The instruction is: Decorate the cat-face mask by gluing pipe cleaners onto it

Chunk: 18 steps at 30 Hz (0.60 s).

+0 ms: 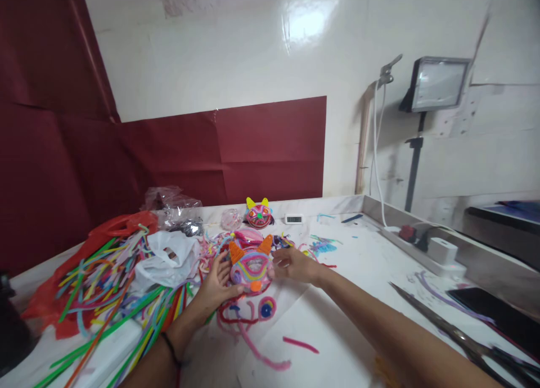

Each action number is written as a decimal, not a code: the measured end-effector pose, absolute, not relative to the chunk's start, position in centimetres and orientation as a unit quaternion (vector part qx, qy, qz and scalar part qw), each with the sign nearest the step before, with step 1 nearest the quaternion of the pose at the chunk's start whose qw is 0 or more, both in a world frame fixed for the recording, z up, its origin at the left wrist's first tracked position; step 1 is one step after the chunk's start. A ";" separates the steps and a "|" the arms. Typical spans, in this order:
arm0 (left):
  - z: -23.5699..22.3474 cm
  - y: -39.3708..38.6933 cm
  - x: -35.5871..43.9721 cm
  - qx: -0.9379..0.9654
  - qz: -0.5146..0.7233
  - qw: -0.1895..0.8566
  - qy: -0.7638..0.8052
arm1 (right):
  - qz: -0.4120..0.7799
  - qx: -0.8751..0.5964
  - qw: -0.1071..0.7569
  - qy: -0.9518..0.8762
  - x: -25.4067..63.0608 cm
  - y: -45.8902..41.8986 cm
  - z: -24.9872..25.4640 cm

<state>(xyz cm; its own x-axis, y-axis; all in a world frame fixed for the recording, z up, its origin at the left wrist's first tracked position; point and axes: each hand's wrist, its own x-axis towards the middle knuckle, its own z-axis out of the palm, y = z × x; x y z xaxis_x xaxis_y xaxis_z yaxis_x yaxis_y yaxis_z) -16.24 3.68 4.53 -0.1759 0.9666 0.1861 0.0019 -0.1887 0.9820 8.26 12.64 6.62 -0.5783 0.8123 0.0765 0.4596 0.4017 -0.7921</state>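
Between my hands is a round pipe-cleaner animal face [254, 267] with two orange ears, an orange nose and bands of pink, blue and yellow. My left hand [219, 281] grips its left edge, thumb across the lower front. At the right edge the fingers of my right hand [289, 264] are bent against it. Just below lie a dark red pipe-cleaner strip, a blue, yellow and pink coiled eye [266, 309] and a long pink pipe cleaner [261, 351]. A short crimson piece [301, 344] lies apart on the white tabletop.
Bundled coloured pipe cleaners [101, 275] and a white plastic bag [169, 261] fill the left. Behind stand a yellow-eared face [259, 213] and a small digital display [294, 219]. Scissors [451, 329], a phone [498, 317] and a power strip [442, 264] lie at right.
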 end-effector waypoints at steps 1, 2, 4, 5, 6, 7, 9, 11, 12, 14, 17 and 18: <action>4.5 3.6 -16.4 0.491 0.594 0.402 0.495 | 0.371 -0.397 0.233 -0.807 8.4 12.6 6.7; 4.5 3.6 -16.6 0.486 0.597 0.395 0.502 | 0.362 -0.398 0.232 -0.810 8.6 12.5 6.9; 4.6 3.3 -17.0 0.477 0.605 0.374 0.517 | 0.339 -0.397 0.234 -0.820 9.2 12.1 7.5; 4.8 3.1 -17.3 0.474 0.609 0.361 0.524 | 0.326 -0.396 0.236 -0.825 9.5 11.9 7.8; 5.2 2.8 -17.5 0.472 0.613 0.347 0.530 | 0.313 -0.394 0.239 -0.831 10.0 11.5 8.2; 5.6 2.4 -17.7 0.473 0.617 0.332 0.535 | 0.298 -0.392 0.243 -0.836 10.6 11.1 8.7; 6.8 1.4 -18.2 0.478 0.624 0.296 0.543 | 0.272 -0.383 0.254 -0.846 11.8 10.1 9.6; 8.0 0.2 -18.7 0.490 0.622 0.259 0.554 | 0.245 -0.377 0.267 -0.852 13.2 8.7 10.4; 8.5 -0.5 -19.0 0.497 0.617 0.240 0.561 | 0.233 -0.376 0.272 -0.854 14.0 8.0 10.7; 9.3 -1.9 -19.5 0.514 0.596 0.203 0.583 | 0.209 -0.376 0.283 -0.857 15.5 6.5 11.3; 9.8 -4.0 -20.3 0.539 0.553 0.146 0.618 | 0.181 -0.387 0.297 -0.854 18.0 4.4 11.3; 9.8 -4.6 -20.6 0.546 0.539 0.125 0.629 | 0.163 -0.400 0.311 -0.847 19.0 3.7 10.9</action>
